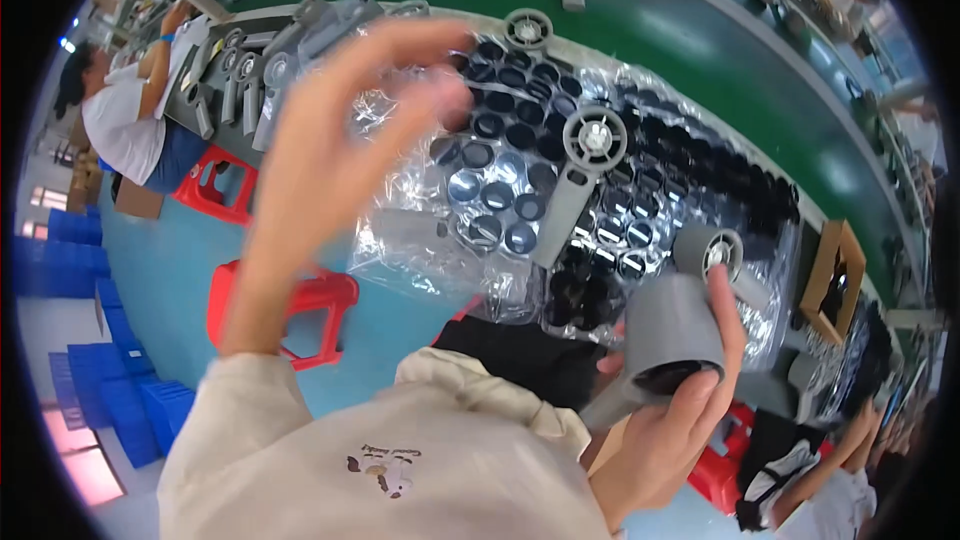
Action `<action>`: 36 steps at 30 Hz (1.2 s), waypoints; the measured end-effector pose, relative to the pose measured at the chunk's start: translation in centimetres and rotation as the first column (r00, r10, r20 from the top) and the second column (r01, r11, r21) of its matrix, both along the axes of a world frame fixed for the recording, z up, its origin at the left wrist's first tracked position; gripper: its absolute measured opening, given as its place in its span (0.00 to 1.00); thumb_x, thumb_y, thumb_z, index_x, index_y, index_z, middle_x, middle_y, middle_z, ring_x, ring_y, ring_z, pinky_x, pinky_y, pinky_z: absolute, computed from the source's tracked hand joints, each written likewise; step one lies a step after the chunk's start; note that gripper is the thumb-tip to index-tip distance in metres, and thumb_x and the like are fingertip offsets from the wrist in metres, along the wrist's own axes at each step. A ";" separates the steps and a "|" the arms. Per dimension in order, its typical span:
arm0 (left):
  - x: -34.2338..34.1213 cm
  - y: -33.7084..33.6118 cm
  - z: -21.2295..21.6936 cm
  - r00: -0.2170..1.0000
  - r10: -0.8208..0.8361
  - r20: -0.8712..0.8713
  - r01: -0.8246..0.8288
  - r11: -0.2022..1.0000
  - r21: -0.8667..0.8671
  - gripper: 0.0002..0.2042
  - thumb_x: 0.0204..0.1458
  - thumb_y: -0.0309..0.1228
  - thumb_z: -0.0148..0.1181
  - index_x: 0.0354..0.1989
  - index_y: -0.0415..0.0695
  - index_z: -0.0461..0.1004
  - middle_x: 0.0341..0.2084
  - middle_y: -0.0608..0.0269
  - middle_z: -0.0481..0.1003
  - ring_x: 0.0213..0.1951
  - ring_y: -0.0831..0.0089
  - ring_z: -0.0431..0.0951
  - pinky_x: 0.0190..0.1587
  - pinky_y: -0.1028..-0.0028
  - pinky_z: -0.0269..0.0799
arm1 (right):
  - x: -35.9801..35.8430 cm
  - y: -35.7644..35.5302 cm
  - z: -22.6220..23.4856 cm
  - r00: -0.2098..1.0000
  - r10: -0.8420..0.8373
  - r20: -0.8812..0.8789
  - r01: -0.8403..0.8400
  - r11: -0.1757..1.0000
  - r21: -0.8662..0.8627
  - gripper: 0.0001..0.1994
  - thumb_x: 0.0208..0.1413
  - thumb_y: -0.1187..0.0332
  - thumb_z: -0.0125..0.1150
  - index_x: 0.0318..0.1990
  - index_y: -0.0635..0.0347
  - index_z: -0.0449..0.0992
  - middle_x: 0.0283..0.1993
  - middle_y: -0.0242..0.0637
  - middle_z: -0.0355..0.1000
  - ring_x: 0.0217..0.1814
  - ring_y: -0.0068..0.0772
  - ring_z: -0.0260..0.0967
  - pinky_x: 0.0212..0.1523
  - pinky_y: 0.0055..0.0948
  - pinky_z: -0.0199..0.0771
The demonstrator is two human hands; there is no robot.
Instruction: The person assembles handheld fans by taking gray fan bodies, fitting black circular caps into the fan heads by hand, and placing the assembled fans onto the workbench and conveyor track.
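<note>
My left hand point(330, 110) is raised over the far left of the plastic-wrapped black round parts point(497, 196), blurred by motion. Its thumb and fingers are apart, and nothing shows between them. My right hand point(690, 415) grips a grey handheld fan body point(672, 325) close to my chest, fingers wrapped round its wide cylinder. The dark hollow end of that cylinder faces me. Beyond it lies another grey fan point(708, 252) with a round grille. A third grey fan point(568, 205) rests on the black parts, its handle pointing toward me.
A small grey fan point(527, 30) lies at the bench's far edge, beside the green conveyor belt point(680, 35). More fans point(240, 70) cover the left end. Red stools point(335, 305), blue bins point(75, 265) and a brown box point(833, 280) stand around. Other people work at both sides.
</note>
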State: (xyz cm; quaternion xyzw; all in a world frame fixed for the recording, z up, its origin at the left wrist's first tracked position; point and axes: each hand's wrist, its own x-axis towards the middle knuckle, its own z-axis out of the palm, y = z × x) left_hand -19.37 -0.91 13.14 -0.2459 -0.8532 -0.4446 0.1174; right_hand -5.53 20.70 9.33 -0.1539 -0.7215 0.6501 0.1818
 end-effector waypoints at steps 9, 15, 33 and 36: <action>8.1 9.0 -6.6 0.866 -0.498 -0.030 0.391 0.639 0.662 0.23 0.55 0.37 0.56 0.54 0.35 0.64 0.56 0.28 0.57 0.57 0.43 0.63 0.55 0.54 0.62 | 0.1 -1.1 0.4 0.973 0.091 -0.210 -0.118 0.986 -0.120 0.39 0.53 0.48 0.57 0.62 0.69 0.52 0.59 0.51 0.55 0.59 0.41 0.58 0.56 0.36 0.60; 8.1 9.8 -6.8 0.894 -0.448 -0.009 0.318 0.621 0.716 0.21 0.56 0.39 0.54 0.52 0.37 0.64 0.54 0.26 0.57 0.56 0.43 0.64 0.53 0.54 0.65 | -0.1 0.8 -0.8 0.938 0.200 -0.282 -0.183 0.979 0.083 0.32 0.49 0.62 0.62 0.60 0.70 0.61 0.54 0.54 0.61 0.51 0.43 0.65 0.45 0.32 0.70; 6.4 8.3 -1.4 0.912 -0.296 -0.284 0.366 0.901 0.235 0.29 0.46 0.43 0.62 0.50 0.32 0.68 0.52 0.38 0.64 0.52 0.55 0.67 0.48 0.67 0.69 | -1.5 2.9 2.3 0.986 0.072 -0.153 -0.133 0.887 -0.441 0.42 0.46 0.52 0.59 0.66 0.58 0.47 0.50 0.51 0.66 0.27 0.42 0.73 0.24 0.36 0.78; 10.4 7.9 -1.4 0.491 -0.767 0.414 0.624 0.641 0.447 0.24 0.55 0.41 0.52 0.50 0.31 0.66 0.45 0.43 0.68 0.45 0.57 0.72 0.49 0.66 0.69 | -1.6 4.4 0.2 0.975 -0.041 -0.219 0.018 0.994 -0.106 0.41 0.42 0.53 0.65 0.60 0.68 0.56 0.51 0.49 0.65 0.47 0.44 0.70 0.43 0.45 0.78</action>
